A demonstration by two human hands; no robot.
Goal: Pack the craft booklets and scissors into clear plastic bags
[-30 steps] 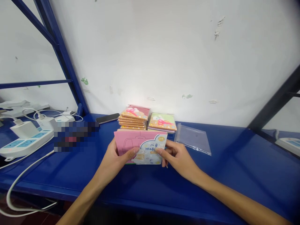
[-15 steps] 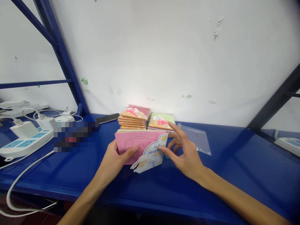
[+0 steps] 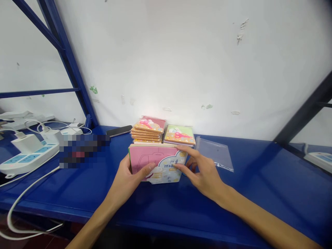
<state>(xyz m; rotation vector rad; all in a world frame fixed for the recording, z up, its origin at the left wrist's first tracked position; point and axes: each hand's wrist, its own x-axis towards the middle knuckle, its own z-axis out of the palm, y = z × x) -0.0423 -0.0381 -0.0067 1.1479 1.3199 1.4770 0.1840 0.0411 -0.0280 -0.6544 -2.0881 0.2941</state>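
Observation:
My left hand (image 3: 127, 181) grips the left side of a pink booklet pack (image 3: 146, 157) that stands on edge on the blue shelf (image 3: 259, 193). A pale card with a rabbit and printed characters (image 3: 166, 169) lies against the pack's front. My right hand (image 3: 203, 169) is at the pack's right edge, its fingers spread, fingertips touching the card and the top corner. Behind the pack sit a stack of orange-edged booklets (image 3: 147, 131) and a lower stack with a green cover (image 3: 180, 135).
A clear plastic sleeve (image 3: 214, 152) lies right of the stacks. A dark phone (image 3: 118, 131) lies by the wall. White power strips with chargers and cables (image 3: 27, 152) fill the left of the shelf. Blue frame bars (image 3: 67, 58) rise at left; another strip (image 3: 320, 159) sits far right.
My right hand let go of the card, lifted with spread fingers while the card swung loose, then came back down onto the card and pack edge. The left hand kept its grip.

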